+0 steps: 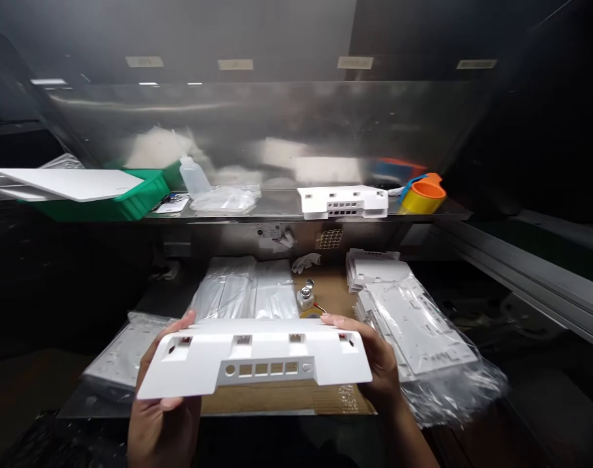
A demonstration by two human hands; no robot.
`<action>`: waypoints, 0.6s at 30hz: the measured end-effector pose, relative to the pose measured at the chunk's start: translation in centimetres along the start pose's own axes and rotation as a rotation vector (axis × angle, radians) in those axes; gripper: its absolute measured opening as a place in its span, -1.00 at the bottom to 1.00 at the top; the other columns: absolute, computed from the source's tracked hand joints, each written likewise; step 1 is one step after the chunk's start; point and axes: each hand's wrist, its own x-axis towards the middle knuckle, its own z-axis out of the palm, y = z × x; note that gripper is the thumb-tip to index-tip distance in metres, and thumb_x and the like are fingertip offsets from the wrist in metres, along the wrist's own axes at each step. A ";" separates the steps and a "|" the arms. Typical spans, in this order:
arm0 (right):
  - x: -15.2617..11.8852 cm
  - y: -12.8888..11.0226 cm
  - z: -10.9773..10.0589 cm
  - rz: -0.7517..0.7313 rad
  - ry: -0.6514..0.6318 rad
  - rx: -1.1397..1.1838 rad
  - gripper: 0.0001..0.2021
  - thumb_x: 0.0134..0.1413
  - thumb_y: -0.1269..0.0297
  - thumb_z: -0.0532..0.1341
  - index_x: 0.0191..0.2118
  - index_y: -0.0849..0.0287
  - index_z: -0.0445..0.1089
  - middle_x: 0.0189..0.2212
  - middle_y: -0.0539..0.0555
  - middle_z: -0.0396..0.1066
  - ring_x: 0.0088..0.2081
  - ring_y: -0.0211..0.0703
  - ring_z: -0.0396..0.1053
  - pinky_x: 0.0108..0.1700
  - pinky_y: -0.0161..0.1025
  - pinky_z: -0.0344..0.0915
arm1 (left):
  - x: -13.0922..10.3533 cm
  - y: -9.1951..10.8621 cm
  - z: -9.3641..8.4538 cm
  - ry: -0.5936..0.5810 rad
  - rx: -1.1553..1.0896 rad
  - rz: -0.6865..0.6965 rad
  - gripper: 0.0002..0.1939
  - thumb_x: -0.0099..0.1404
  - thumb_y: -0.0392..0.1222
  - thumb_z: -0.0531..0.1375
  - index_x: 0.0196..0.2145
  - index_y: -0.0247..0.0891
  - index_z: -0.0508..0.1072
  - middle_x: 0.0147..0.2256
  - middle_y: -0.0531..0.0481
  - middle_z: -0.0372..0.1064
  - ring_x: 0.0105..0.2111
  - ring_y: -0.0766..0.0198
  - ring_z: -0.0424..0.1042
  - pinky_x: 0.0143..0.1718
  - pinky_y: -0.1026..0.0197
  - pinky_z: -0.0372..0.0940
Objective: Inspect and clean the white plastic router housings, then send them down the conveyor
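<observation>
A white plastic housing (267, 351) with a row of port cutouts is held up between both hands, its slotted edge toward me. My left hand (160, 403) grips its left end, thumb below and fingertips over the top edge. At the right end, my right hand (374, 357) is closed around the side, with fingers on the upper edge. Beneath the housing lies a brown cardboard sheet (287, 398). Just behind it stand a small dispenser bottle (305, 296) with its lid up and a partly hidden yellow roll (312, 312).
Clear plastic bags (228, 286) lie behind the housing. Bagged white panels (418, 325) are stacked at right, and another bagged panel (121, 351) lies left. The shelf holds a green bin (145, 198), a squeeze bottle (194, 177), a similar white housing (345, 200) and a tape roll (423, 198).
</observation>
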 end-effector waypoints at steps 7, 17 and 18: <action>-0.2 1.0 -0.2 -0.014 0.016 -0.025 -0.67 0.32 0.27 0.22 0.16 -0.05 0.40 0.07 0.14 0.55 0.12 0.11 0.50 0.13 0.10 0.47 | 0.8 -1.3 0.0 -0.007 0.003 0.137 -0.15 0.13 0.45 0.24 0.21 -0.14 0.36 0.31 -0.18 0.24 0.33 -0.26 0.14 0.39 -0.24 0.00; -1.2 1.5 -1.9 -0.042 0.092 -0.061 -0.67 0.27 0.26 0.27 0.13 -0.03 0.43 0.10 0.15 0.52 0.16 0.25 0.45 0.20 0.31 0.37 | 1.1 -1.6 1.8 0.010 -0.389 0.035 -0.14 -0.03 0.49 0.29 0.03 -0.20 0.56 0.24 -0.12 0.37 0.38 -0.13 0.07 0.31 0.15 0.15; -1.2 1.4 -1.9 -0.052 0.091 -0.066 -0.68 0.28 0.26 0.26 0.13 -0.03 0.43 0.10 0.14 0.53 0.16 0.24 0.45 0.20 0.32 0.36 | 1.3 -1.7 1.7 0.013 -0.512 -0.064 -0.17 0.03 0.51 0.25 0.02 -0.19 0.57 0.26 -0.08 0.36 0.38 -0.10 0.07 0.32 0.13 0.14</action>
